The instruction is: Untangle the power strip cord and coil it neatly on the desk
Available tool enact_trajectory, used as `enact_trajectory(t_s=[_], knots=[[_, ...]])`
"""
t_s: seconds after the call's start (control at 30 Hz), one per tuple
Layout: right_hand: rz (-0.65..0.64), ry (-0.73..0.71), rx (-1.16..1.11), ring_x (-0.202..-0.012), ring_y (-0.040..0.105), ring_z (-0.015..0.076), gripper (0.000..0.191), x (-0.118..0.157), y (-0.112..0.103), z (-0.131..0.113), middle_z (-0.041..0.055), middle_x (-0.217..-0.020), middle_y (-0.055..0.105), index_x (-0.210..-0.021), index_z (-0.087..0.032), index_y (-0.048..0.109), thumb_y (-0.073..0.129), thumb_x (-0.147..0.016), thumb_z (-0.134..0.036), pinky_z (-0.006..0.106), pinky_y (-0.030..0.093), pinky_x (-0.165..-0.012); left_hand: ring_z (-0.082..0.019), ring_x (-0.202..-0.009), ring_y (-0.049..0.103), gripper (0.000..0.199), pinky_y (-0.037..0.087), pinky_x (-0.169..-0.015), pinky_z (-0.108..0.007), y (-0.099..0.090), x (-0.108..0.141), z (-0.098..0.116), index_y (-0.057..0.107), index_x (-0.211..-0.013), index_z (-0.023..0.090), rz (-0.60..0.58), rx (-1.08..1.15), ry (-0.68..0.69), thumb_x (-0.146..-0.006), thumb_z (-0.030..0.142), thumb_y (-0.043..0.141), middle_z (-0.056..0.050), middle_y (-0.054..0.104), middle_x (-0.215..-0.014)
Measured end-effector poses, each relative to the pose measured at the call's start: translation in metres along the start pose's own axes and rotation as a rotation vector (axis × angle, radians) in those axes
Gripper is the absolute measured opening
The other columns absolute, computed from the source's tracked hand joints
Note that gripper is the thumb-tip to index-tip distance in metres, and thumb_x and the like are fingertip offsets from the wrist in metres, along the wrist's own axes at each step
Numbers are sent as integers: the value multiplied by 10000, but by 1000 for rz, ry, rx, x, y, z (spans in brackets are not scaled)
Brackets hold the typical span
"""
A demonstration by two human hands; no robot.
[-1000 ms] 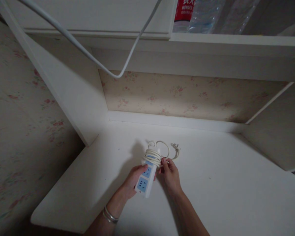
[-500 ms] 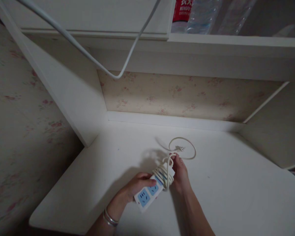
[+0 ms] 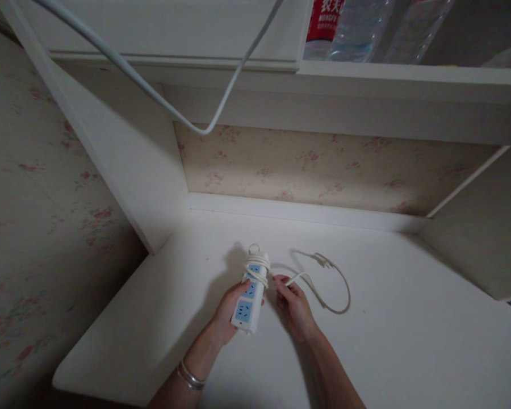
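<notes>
- Grips the power strip (image 3: pixel 244 312) by its near half with closed fingers of the left hand (image 3: pixel 228 311), above the counter (image 3: pixel 409 346).
- Looks rigid, fairly light and smooth; best held by its long sides, clear of the wound cord (image 3: pixel 256 262).
- Pinches the cord between closed fingers of the right hand (image 3: pixel 296 307); seems bendy but springy.
- Trails rightward, looping back to the plug (image 3: pixel 327 264), probably hard, best taken by its body.

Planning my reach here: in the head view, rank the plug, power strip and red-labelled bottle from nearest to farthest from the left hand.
1. Power strip, held in the left hand.
2. Plug, ahead and to the right.
3. Red-labelled bottle, up on the shelf.
</notes>
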State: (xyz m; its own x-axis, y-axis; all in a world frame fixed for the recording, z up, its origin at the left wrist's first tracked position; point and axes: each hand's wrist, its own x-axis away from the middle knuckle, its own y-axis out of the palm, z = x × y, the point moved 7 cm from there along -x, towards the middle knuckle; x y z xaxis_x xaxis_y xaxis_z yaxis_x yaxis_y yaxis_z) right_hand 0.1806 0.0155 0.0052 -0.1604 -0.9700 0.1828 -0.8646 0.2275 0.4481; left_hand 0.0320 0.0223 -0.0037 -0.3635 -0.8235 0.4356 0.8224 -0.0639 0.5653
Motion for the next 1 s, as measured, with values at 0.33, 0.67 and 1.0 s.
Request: enact_trajectory(t_s=[0.33, 0.67, 1.0], knots=[[15, -66, -72, -667, 561, 127, 296, -4, -6, -4, -4, -787, 616, -921, -203, 622, 683, -797, -465, 225, 440, -572, -186, -640, 652, 332, 498, -610, -282, 19, 12, -1, 679, -942, 74, -230, -56, -38, -756, 349, 672, -118, 714, -794], [160, -180, -296, -727, 543, 106, 256, -5, -26, -28, -48, -809, 573, -964, -277, 610, 703, -789, -439, 206, 465, -616, -195, -592, 647, 277, 502, -568, -295, 20, 11, -19, 680, -884, 71, -361, -263, -113, -713, 289, 681, -121, 701, -759], [191, -151, -308, -589, 486, 70, 317, -9, -36, -26, -43, -790, 569, -999, -260, 646, 755, -735, -397, 180, 426, -513, -174, -698, 650, 365, 471, -620, -254, 5, -1, 0, 669, -957, 94, -68, -69, 18, -783, 415, 651, -104, 702, -869]])
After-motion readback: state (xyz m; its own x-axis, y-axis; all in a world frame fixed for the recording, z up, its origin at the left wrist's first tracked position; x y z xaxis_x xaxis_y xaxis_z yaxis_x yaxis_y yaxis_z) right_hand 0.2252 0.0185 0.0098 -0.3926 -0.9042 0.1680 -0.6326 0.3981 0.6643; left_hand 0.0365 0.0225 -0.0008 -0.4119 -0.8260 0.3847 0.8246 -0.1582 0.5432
